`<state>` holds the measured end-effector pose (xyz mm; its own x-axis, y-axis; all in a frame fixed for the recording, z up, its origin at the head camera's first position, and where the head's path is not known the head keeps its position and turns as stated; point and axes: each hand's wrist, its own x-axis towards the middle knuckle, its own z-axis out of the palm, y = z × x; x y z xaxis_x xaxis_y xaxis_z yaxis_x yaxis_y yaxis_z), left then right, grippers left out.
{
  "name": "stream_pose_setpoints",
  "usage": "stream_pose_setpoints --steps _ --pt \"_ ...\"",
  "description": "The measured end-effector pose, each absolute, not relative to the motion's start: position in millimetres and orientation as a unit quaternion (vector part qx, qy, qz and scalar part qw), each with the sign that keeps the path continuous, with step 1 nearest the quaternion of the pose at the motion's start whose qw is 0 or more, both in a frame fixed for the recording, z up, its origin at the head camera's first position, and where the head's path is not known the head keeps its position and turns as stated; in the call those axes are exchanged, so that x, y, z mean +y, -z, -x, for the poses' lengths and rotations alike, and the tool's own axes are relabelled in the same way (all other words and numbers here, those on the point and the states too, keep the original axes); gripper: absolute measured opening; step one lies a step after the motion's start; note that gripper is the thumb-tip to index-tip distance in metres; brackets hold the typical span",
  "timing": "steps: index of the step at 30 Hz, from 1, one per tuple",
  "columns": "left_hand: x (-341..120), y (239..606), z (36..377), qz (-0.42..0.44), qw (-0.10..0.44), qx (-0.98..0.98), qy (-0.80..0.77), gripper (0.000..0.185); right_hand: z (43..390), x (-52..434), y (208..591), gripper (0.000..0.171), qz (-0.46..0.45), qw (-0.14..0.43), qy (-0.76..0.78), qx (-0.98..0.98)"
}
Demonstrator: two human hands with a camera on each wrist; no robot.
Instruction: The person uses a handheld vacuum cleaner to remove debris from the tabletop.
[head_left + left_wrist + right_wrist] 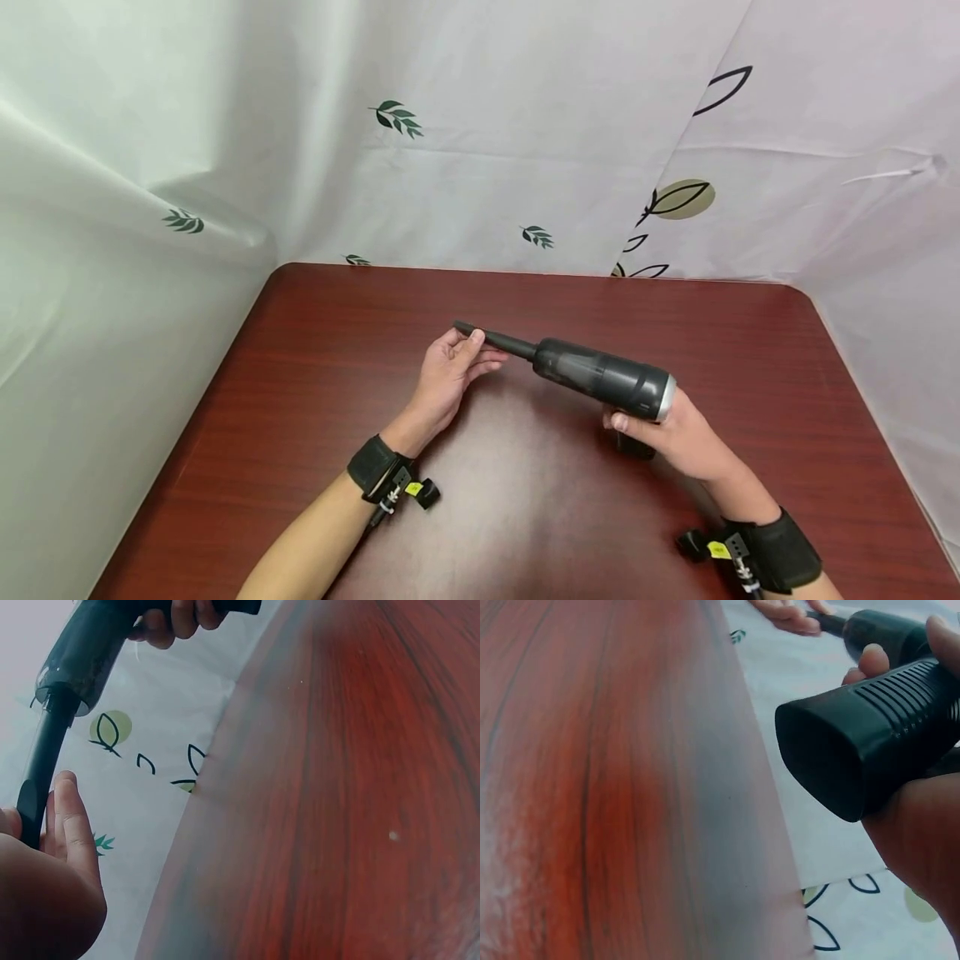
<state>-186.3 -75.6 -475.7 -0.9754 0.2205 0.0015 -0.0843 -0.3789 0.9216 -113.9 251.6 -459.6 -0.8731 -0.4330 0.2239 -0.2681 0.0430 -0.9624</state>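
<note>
A black handheld vacuum cleaner (600,377) with a silver rear ring is held above the table, its long side slanting across the head view. My right hand (686,433) grips its ribbed handle (900,705), which fills much of the right wrist view. From the vacuum's clear front end a narrow black crevice nozzle (510,343) points to the left. Near the nozzle's flattened tip, my left hand (448,371) pinches it between thumb and fingers. In the left wrist view the nozzle runs down between those fingers (71,821).
Beneath both hands lies a reddish-brown wooden table (300,350) with rounded back corners. White curtains (480,75) with leaf prints hang right behind it and along its sides. A black strap with a small camera (427,493) is worn on each wrist.
</note>
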Motion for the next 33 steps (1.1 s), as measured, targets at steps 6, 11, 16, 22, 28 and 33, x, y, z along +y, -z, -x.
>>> stream_pose_setpoints --steps 6,11,16,22,28,33 --pt "-75 478 189 -0.062 0.092 0.554 -0.825 0.027 117 252 461 0.037 0.202 0.074 0.696 0.685" --pt "-74 479 191 -0.034 0.093 0.555 -0.826 0.027 121 250 458 0.024 0.096 0.080 0.720 0.683" --pt "-70 481 198 0.009 0.102 0.562 -0.821 0.025 130 246 454 0.039 -0.025 0.111 0.728 0.676" --pt "-69 483 210 0.052 0.123 0.588 -0.798 0.027 140 244 452 0.061 -0.089 0.142 0.724 0.669" --pt "-73 486 227 0.067 0.154 0.612 -0.773 0.032 155 246 452 0.064 -0.102 0.131 0.701 0.694" --pt "-77 488 237 0.091 0.157 0.621 -0.763 0.036 170 244 457 0.074 -0.112 0.098 0.637 0.756"
